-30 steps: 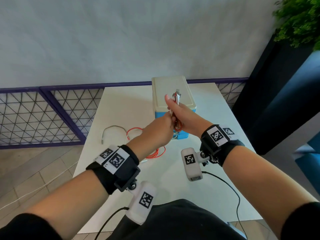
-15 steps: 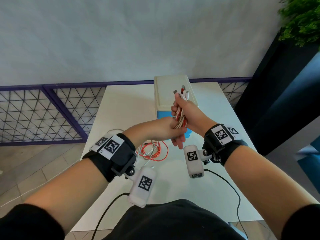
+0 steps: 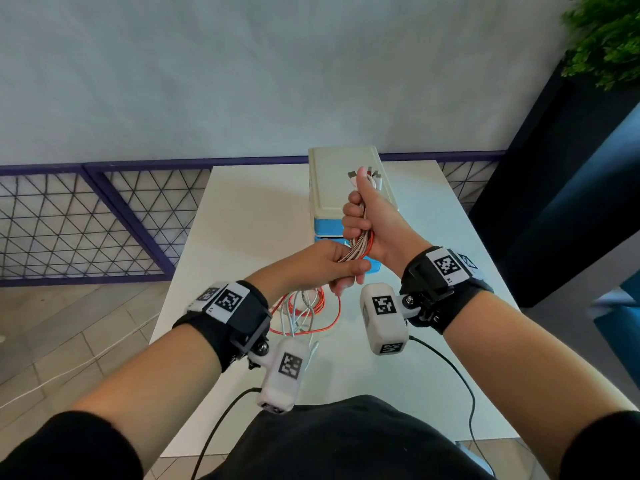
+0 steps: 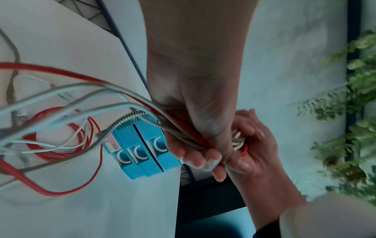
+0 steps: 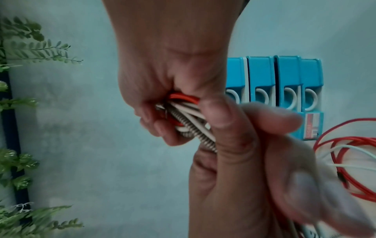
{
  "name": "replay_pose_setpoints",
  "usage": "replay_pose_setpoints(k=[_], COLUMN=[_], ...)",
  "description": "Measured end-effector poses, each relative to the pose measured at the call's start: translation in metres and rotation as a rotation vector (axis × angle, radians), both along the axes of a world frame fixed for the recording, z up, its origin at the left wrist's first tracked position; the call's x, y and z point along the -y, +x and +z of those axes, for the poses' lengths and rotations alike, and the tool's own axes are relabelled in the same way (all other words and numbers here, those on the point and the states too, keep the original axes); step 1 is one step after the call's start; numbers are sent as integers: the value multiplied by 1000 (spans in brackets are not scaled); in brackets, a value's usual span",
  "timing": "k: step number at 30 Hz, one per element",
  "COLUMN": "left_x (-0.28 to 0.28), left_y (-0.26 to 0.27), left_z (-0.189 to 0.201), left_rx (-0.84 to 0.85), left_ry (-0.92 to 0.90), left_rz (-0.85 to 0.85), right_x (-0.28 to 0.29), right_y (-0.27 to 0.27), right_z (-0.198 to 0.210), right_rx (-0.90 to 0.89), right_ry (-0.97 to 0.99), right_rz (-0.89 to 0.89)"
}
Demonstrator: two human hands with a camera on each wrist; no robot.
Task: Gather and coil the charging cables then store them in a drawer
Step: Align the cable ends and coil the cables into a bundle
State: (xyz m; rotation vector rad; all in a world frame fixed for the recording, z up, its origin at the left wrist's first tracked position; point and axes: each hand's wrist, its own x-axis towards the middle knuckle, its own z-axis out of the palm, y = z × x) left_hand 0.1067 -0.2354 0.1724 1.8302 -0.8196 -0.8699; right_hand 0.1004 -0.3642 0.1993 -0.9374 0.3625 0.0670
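A bundle of charging cables (image 3: 362, 242), red, white and metal-braided, runs between both hands above the white table (image 3: 242, 220). My right hand (image 3: 369, 216) grips the bundle upright in a fist, plug ends (image 3: 367, 176) sticking out above the thumb. Just below it my left hand (image 3: 332, 265) is curled round the same cables (image 4: 183, 136); the braided strand (image 5: 195, 130) shows between the two fists. The loose tails (image 3: 301, 313) hang down in red and white loops onto the table. Behind the hands stands the drawer box (image 3: 343, 181), cream top, blue drawer fronts (image 4: 142, 153) closed.
The table's right edge borders a dark blue panel (image 3: 554, 202) with a green plant (image 3: 609, 39) on top. A purple wire-mesh fence (image 3: 86, 220) runs behind and left of the table. Black wrist-camera leads (image 3: 450, 368) trail over the near table edge.
The gathered cables were lifted clear of the table. My right hand rose with the plug ends, and my left hand slid down the bundle, drawing the loose loops nearer.
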Motion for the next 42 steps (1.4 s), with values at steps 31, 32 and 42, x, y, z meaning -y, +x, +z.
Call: replay_pose_setpoints(k=[31, 32, 42], left_x=[-15, -13, -7], left_y=[41, 39, 34], left_z=[13, 15, 13], left_rx=[485, 531, 600], left_ry=[83, 66, 29], left_rz=[252, 262, 297], right_x=[33, 29, 27], right_y=[-13, -16, -25], right_z=[4, 5, 0], right_rx=[-51, -64, -41], right_ry=[-470, -404, -371], right_rz=[458, 495, 623])
